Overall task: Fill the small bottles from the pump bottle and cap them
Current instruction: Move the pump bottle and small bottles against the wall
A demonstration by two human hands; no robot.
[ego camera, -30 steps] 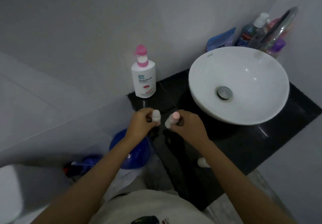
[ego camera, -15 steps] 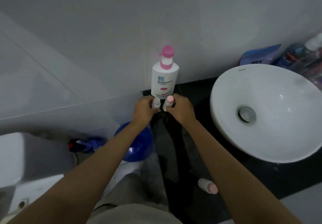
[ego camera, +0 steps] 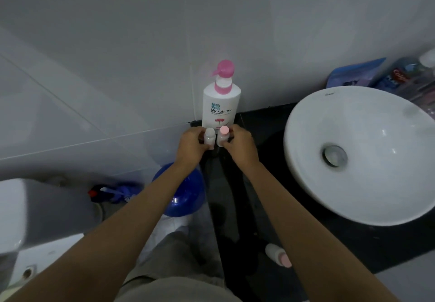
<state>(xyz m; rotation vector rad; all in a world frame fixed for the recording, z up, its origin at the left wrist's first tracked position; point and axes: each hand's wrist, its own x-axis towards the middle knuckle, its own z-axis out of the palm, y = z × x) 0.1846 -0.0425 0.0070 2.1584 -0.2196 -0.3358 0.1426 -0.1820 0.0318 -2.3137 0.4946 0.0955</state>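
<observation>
Item: my left hand [ego camera: 191,145] is gripping a white-capped bottle [ego camera: 209,138], my right hand [ego camera: 240,145] a pink-capped bottle [ego camera: 222,136], just before the pump bottle [ego camera: 221,104]; crowding it is risking a topple.

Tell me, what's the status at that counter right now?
Left hand grips white-topped small bottle; right hand grips pink-capped one. Both just before pump bottle. Third small bottle lying on counter. Nothing in the way.

"Shokubutsu" readable on pump bottle [ego camera: 221,104] label. "Kassa"-like mark on basin [ego camera: 329,94] rim, blurry. Partial "Colg" on tube [ego camera: 399,76] behind basin.
</observation>
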